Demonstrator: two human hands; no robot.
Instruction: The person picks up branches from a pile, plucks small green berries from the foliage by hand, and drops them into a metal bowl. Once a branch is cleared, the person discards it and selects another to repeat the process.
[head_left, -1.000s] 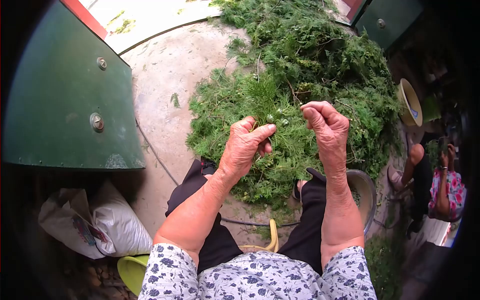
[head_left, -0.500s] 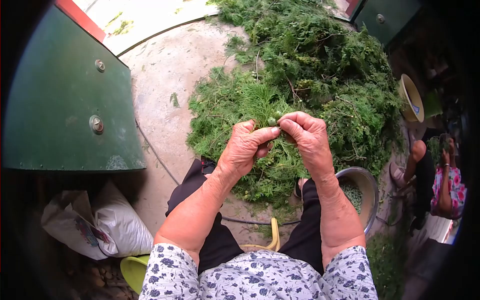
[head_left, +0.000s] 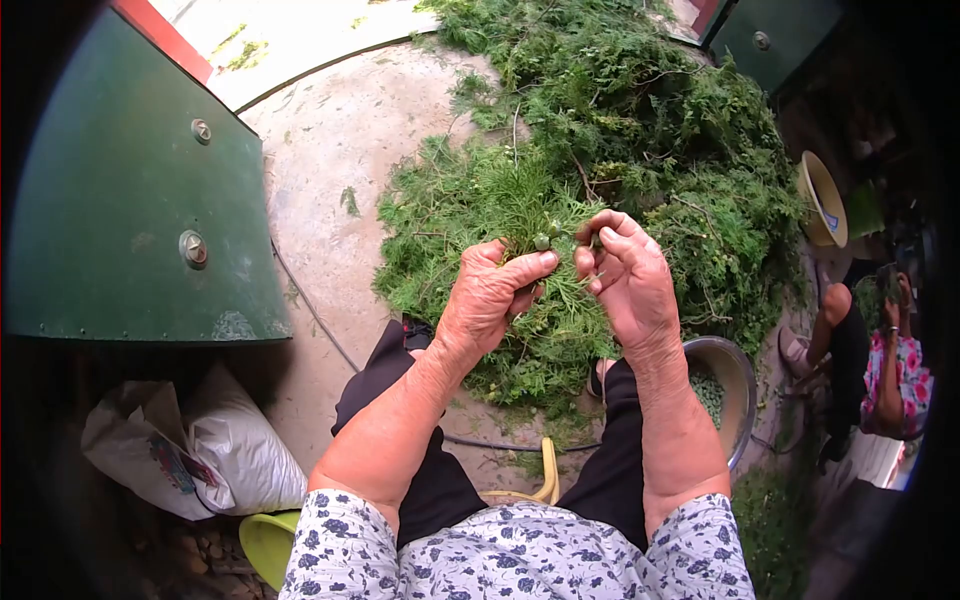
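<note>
My left hand is closed around the stem of an evergreen sprig, pinching it between thumb and fingers. A small round green cone shows on the sprig just above my left thumb. My right hand is just to the right of the sprig, its fingers curled inward. What those fingers hold, if anything, is hidden. Under both hands lies a large heap of cut evergreen branches. A metal basin containing small pale-green cones stands beside my right forearm, partly covered by it.
At left are a green metal door, white sacks and a yellow-green basin. A dark cable crosses the concrete floor. Another person sits at far right, near a tan basin.
My right hand has drawn away from the sprig, slightly to the right, with its fingers curling toward the palm. My left hand has stayed in place with the sprig.
</note>
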